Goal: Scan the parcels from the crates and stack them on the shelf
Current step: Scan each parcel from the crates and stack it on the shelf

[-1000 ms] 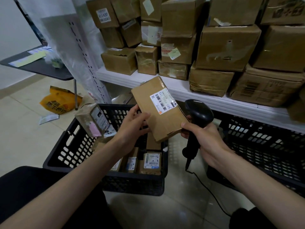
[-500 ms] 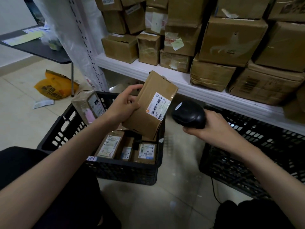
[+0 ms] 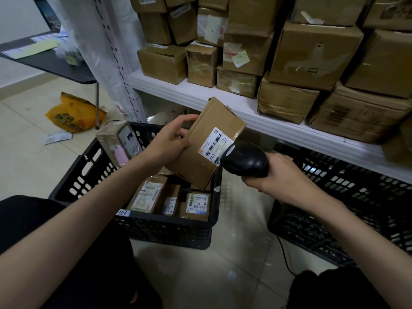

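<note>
My left hand (image 3: 169, 141) grips a flat brown parcel (image 3: 200, 150) by its left edge, tilted, above the left black crate (image 3: 89, 175). A white barcode label (image 3: 215, 146) faces up on the parcel. My right hand (image 3: 281, 175) grips a black barcode scanner (image 3: 245, 161), its head right at the label's lower corner. Several small labelled parcels (image 3: 198, 204) lie in the crate. The white shelf (image 3: 200, 94) behind carries several stacked brown boxes (image 3: 312, 54).
A second black crate (image 3: 356, 208) stands at the right under the shelf. A wrapped parcel (image 3: 120, 143) leans on the left crate's far rim. An orange bag (image 3: 73, 117) lies on the floor by a dark table (image 3: 55, 63). The scanner's cable (image 3: 283, 257) trails over the tiles.
The parcel has turned and dropped toward the crate, its label now facing the scanner. My right hand raised the scanner and brought its head close to the label.
</note>
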